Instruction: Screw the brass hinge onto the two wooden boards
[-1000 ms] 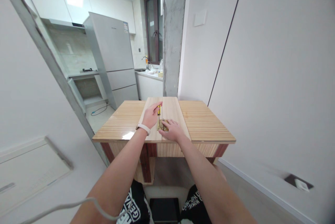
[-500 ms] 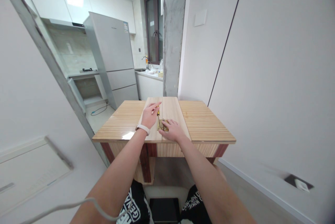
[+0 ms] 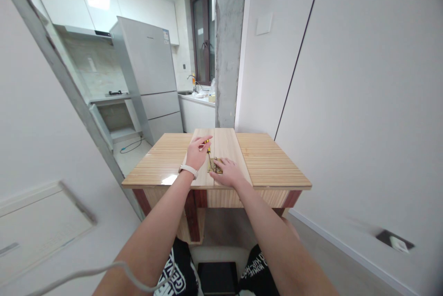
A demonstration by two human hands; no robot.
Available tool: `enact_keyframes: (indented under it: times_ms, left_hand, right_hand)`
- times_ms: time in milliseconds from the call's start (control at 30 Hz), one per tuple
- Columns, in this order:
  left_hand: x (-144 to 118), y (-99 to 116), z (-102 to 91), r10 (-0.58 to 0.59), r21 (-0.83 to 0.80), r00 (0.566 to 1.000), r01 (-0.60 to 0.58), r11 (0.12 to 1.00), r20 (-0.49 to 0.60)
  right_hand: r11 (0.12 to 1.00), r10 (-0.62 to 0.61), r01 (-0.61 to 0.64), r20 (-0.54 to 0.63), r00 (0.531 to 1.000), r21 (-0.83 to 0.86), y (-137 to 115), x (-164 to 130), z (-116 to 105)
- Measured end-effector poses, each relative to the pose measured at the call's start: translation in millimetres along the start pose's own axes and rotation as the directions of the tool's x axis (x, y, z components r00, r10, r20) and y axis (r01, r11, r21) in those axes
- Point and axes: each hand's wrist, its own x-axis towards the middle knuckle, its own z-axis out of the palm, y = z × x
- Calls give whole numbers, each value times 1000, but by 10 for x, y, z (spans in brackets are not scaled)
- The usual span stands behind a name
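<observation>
My left hand point(image 3: 196, 154), with a pale band at its wrist, is closed around the yellow and black handle of a screwdriver point(image 3: 208, 145). The screwdriver's shaft points down at a brass-coloured hinge point(image 3: 210, 167), which lies across the seam between two pale boards point(image 3: 225, 141). From the right, my right hand point(image 3: 229, 172) steadies the hinge, its thumb and fingers pressed on it and covering part of it. Whether the tip sits in a screw is too small to tell. The boards rest on a striped wooden table point(image 3: 273, 160).
Beyond the table stand a grey fridge point(image 3: 148, 61) and a sink counter point(image 3: 197, 107). A bare concrete pillar point(image 3: 228, 47) rises behind the boards, with a white wall point(image 3: 346, 102) to the right. A light cable point(image 3: 121, 266) crosses the lower left.
The fingers of my left hand have shifted slightly on the screwdriver, and more of its yellow handle shows. My right hand and the hinge stay in place.
</observation>
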Motion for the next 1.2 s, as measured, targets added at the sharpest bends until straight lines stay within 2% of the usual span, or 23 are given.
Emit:
enact_keyframes:
  times_ms: [133,333,467,600,800,1067,1200]
  left_hand:
    - [-7,49,4,2,40,1000,-2,999,-11]
    - [6,70,8,62,36,995,-65,997,78]
    - [19,23,35,37,-6,994,-36,999,103]
    - [14,9,60,0,-56,997,5,998,80]
    - [7,59,46,-5,10,1000,5,1000,12]
    - [21,80,71,47,6,993,-48,999,106]
    - [22,60,88,35,-3,993,-35,999,116]
  right_hand:
    - [1000,-7,7,-9,1000,-4,-6,-7,-11]
    - [1000,-8,8,-6,1000,-4,-9,-10,-15]
    - [1000,0,0,-6,1000,-1,-11,-12,-20]
    - [1000,-2,2,-7,1000,-1,-18,-16,-34]
    - [1000,3,-3,-4,1000,0,-34,-26,-50]
    - [1000,-14,14,-32,999,-1,-43,-44,-59]
    - [1000,-6,6,-27,1000,1,-43,-45,-64]
